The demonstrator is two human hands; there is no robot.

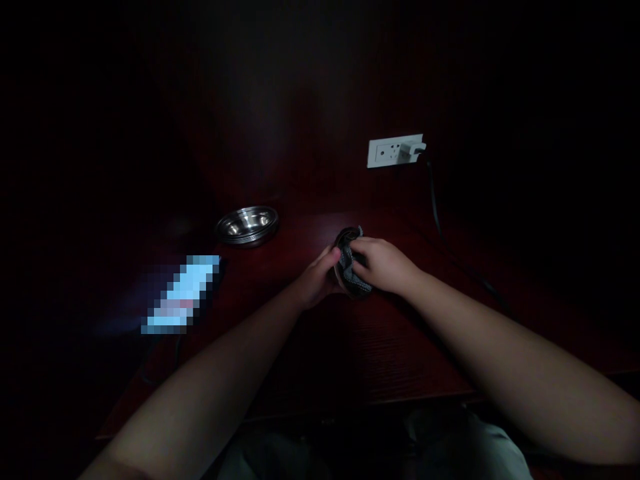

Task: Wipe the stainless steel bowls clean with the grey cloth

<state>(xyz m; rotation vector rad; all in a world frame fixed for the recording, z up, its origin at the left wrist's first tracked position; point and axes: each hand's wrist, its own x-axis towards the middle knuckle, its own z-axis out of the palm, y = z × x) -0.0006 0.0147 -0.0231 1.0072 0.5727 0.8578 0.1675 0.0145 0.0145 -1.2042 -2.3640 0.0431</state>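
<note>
Above the bench [380,340], we see the left hand [319,281] gripping a bowl [344,236], thumb at its rim, probably to steady it while the right hand [386,264] pinches cloth [364,283] inside. Stacked bowls [249,239] sit apart, likely leaving elbow room.

Near the left edge of the tabletop [390,353], a phone [183,297] is blurred; the left hand [320,280] is partly hidden, seemingly by a bowl [356,292].

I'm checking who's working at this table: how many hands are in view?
2. The left hand grips the left side of a dark round object; the right hand, opposite, has its fingers at grey cloth. Darkness may hide others.
</note>
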